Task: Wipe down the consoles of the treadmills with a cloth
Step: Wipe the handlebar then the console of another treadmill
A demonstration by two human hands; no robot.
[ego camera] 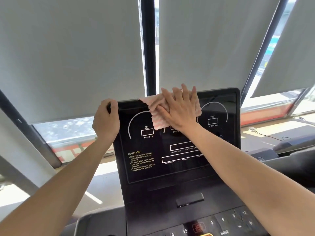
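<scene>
My right hand lies flat, fingers spread, pressing the pink cloth onto the top-centre of the treadmill console, while my left hand is curled tight round the console's top-left corner to steady it. I'd judge we're early on: cloth sits at the upper edge, w/ the incline dial, caution text, lower readouts and the button panel all below it and likely unwiped. Room's fine: screen below and right is open, but the cloth overhangs the top edge, so strokes should go down, not up.
</scene>
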